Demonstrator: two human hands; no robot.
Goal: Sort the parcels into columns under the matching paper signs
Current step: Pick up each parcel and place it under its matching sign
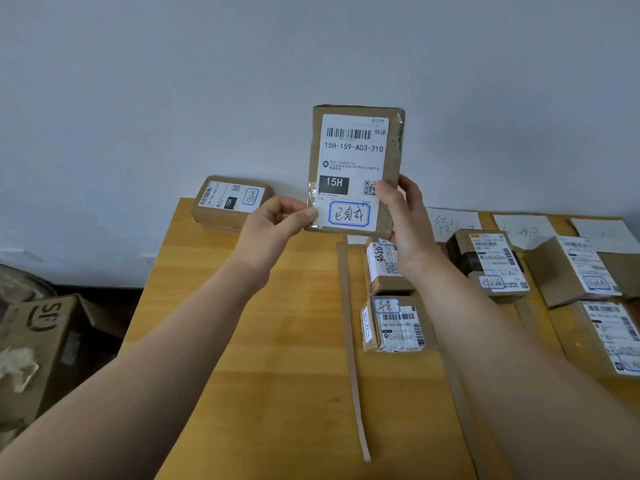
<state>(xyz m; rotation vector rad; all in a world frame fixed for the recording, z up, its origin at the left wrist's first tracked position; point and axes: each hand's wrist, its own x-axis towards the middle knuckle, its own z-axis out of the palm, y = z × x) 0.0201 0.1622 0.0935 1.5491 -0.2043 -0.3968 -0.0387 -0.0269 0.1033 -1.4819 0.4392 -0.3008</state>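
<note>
I hold a flat brown parcel (pixel 355 161) upright in the air above the wooden table (pixel 270 341), its white shipping label facing me. My left hand (pixel 273 220) pinches its lower left corner. My right hand (pixel 405 216) grips its lower right edge. White paper signs (pixel 453 223) with handwriting lie along the table's far edge on the right. Below them, parcels sit in columns: two small boxes (pixel 394 323) in the nearest column, a box (pixel 488 261) in the middle one, and larger boxes (pixel 575 271) at the right.
Another labelled parcel (pixel 230 202) lies at the table's far left corner by the wall. Thin cardboard strips (pixel 351 341) run down the table as column dividers. An open cardboard carton (pixel 41 344) stands on the floor at the left.
</note>
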